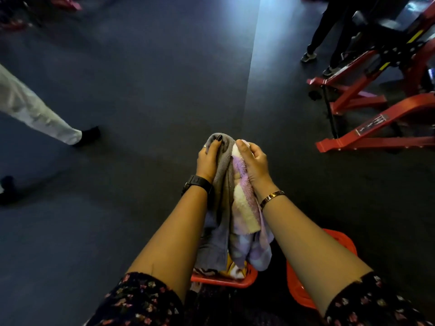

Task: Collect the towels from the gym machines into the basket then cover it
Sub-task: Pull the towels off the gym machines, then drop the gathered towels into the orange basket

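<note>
My left hand (208, 158) grips the top of a grey towel (222, 184) that hangs down in front of me. Beside it, my right hand (253, 161) pinches a purple and cream striped towel (244, 208), which also hangs down. Both towels dangle over a red basket (223, 282) on the floor below my arms; patterned cloth shows inside it. A red lid (303, 292) lies right of the basket, partly hidden under my right forearm.
Red gym machines (376, 118) stand at the right. A person's legs in dark trousers (322, 31) are at the far right. Another person's leg in light trousers (35, 109) crosses the left side. Dark rubber floor (153, 78) stretches ahead.
</note>
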{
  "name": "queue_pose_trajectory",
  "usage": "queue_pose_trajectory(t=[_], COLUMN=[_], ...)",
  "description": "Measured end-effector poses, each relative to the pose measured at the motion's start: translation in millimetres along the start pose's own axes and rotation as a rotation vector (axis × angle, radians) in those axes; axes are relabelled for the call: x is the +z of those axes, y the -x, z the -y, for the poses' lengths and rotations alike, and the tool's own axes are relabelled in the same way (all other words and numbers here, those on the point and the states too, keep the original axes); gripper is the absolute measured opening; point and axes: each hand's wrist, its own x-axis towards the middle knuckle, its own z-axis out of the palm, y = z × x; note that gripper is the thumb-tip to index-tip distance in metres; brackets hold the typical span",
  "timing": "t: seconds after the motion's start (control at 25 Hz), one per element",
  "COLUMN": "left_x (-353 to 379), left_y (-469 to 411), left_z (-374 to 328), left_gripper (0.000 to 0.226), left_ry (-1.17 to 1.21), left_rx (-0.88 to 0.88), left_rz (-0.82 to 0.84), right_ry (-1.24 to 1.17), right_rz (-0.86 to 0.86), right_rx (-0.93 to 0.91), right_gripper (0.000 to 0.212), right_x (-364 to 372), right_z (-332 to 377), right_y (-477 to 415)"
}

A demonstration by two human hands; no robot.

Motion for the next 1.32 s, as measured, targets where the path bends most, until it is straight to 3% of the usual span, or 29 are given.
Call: queue_pose_trajectory(t=[0.24, 0.4, 0.52, 0.68, 0.76, 0.88, 1.12, 1.32], left_x=[-18.1, -32.0, -42.2, -49.1, -50.4, -56.2, -69.9, -82.2], left_y=[-45.5, -74.6, -86.5, -105.0, -114.4, -121.2, -125.4, -157.6], left_z=[46.3, 90.5, 134.8, 185.2, 215.6, 263.8, 359.6, 431.4], left_gripper=[0.022, 0.028, 0.045, 0.038, 0.037, 0.053, 0.039, 0.051], left_ry=[0.040, 0.035, 0.012, 0.017, -0.018, -0.079, -0.175, -0.332], left_rx=[-0.079, -0.149, -0.238, -0.300, -0.295, -0.276, -0.345, -0.392], left_rz=[-0.079, -0.123, -0.144, -0.141, -0.176, -0.242, -0.253, -0.234], right_ry=[0.001, 0.031, 0.012, 0.034, 0.044, 0.094, 0.206, 0.291], right_rz=[-0.012, -0.055, -0.098, -0.155, -0.183, -0.190, -0.276, -0.271], right_rx=[0.033, 0.097, 0.159, 0.186, 0.196, 0.217, 0.249, 0.292], right_gripper=[0.035, 0.053, 0.031, 0.018, 0.021, 0.029, 0.041, 0.067], right_x=[12.5, 23.5, 23.7, 19.1, 14.7, 12.1, 10.5, 10.2], right_z=[-53.8, -107.9, -160.9, -219.5, -252.1, -302.4, -407.0, -476.0], right_y=[-41.3, -66.8, -75.6, -91.0, -101.1, -104.8, -92.7, -112.4])
